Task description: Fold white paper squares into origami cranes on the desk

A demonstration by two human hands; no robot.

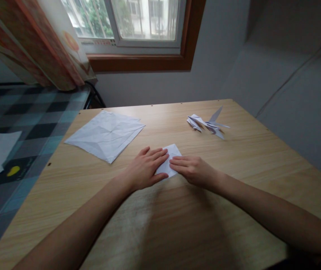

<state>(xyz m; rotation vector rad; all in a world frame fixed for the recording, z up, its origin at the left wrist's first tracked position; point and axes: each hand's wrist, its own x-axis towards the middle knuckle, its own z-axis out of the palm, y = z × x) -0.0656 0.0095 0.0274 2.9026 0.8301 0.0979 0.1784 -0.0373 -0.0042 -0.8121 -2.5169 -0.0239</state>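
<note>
A small folded piece of white paper (pixel 174 150) lies flat on the wooden table (pixel 115 232) in front of me. My left hand (pixel 148 167) rests on its left side, fingers spread and palm down. From the right, my right hand (pixel 191 168) presses on the paper with its fingers outstretched and close together. Both hands cover part of the paper, so its full outline is hidden. Nothing is gripped in either hand.
Creased white paper sheets (pixel 104 135) lie at the table's back left. Folded white paper figures (pixel 208 123) stand at the back right. Left of the table is a checked cloth surface (pixel 45 112) with torn white paper (pixel 5 150). A window (pixel 146 22) and curtain (pixel 48 45) are behind.
</note>
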